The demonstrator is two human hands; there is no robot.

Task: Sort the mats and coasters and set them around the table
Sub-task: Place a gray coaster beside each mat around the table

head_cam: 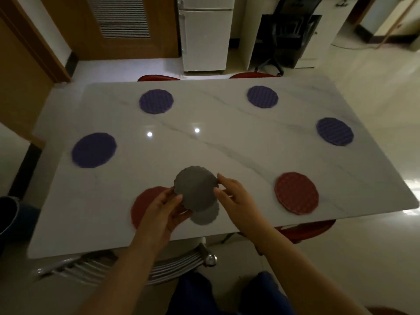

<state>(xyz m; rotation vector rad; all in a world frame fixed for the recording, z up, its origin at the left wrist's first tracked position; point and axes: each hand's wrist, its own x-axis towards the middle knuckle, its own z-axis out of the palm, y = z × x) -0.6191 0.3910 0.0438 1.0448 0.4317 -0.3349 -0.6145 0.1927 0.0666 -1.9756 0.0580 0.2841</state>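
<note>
Both hands (163,208) (234,196) hold grey coasters (195,189) over marble table (227,144).

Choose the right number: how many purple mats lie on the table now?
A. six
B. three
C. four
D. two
C. Four lie on the table: the far-left purple mat, the far-right purple mat, the left purple mat and the right purple mat.

a home dining room: marble table (227,142), fridge (205,35), wooden door (118,26).
</note>
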